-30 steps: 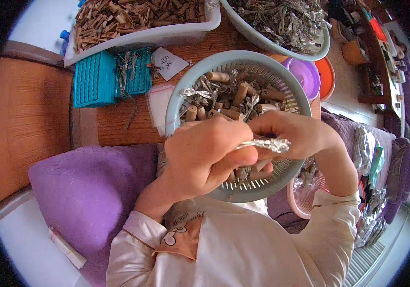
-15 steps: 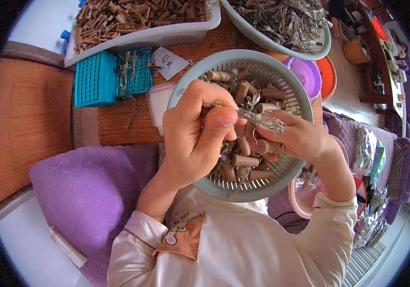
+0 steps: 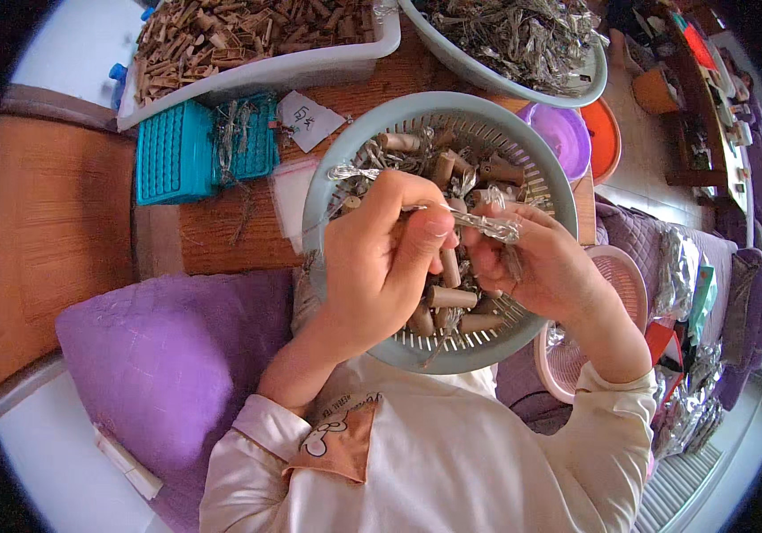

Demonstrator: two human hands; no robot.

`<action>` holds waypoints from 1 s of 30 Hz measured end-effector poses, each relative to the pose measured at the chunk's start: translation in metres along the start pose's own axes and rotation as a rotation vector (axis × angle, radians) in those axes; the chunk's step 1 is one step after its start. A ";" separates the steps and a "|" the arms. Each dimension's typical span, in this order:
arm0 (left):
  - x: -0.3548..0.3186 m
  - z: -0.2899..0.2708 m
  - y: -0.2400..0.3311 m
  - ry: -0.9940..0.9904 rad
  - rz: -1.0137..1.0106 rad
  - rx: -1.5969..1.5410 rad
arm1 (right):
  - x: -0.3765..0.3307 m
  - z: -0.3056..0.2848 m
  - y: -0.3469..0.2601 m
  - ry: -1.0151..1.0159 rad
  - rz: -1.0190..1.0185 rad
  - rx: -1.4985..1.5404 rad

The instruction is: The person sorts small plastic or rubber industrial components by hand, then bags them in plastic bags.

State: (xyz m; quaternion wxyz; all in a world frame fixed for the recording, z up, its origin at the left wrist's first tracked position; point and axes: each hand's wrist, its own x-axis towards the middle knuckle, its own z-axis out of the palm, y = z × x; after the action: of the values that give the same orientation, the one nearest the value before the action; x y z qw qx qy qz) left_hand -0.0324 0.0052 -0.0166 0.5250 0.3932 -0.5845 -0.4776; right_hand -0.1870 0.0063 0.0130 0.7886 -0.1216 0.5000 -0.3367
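Observation:
Above a grey-green slotted plastic basket (image 3: pixel 452 358), my left hand (image 3: pixel 385 258) is closed in a pinch on a looped bundle of thin shiny wire (image 3: pixel 492 227). One end of such wire sticks out behind the left knuckles. My right hand (image 3: pixel 541 262) has its bent fingers closed around the bundle's other end; some fingertips are hidden. Inside the basket, below both hands, lie several short brown tubes (image 3: pixel 454 297) among tangled silvery strands.
A white tub (image 3: pixel 292 69) of brown pieces and a pale basin (image 3: pixel 532 84) of silvery bundles stand behind. Teal racks (image 3: pixel 176 151) and a paper slip (image 3: pixel 308 120) are at left. Purple (image 3: pixel 563 133) and orange (image 3: pixel 605 142) tubs and a pink basket (image 3: pixel 634 275) sit right.
My left hand has shifted slightly right and down, and wire now shows behind its knuckles. My right fingers have curled in closer under the bundle. The view has shifted a little.

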 end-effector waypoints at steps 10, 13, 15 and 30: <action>-0.001 -0.003 -0.001 -0.450 0.073 0.166 | -0.006 -0.026 -0.014 -0.299 -0.084 -0.120; -0.005 -0.002 0.003 -0.641 0.247 0.428 | -0.009 -0.024 -0.017 -0.214 -0.131 -0.196; -0.005 -0.002 0.006 -0.637 0.240 0.480 | -0.009 -0.027 -0.016 -0.323 -0.185 -0.150; -0.013 -0.001 0.004 -0.333 0.231 0.525 | -0.006 -0.012 -0.015 -0.030 -0.461 -1.029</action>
State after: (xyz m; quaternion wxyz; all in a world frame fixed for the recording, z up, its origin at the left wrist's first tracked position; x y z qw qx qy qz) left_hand -0.0296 0.0186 -0.0154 0.3537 0.3625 -0.8062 -0.3057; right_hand -0.2052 0.0010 0.0200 0.5408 -0.6012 0.5490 -0.2114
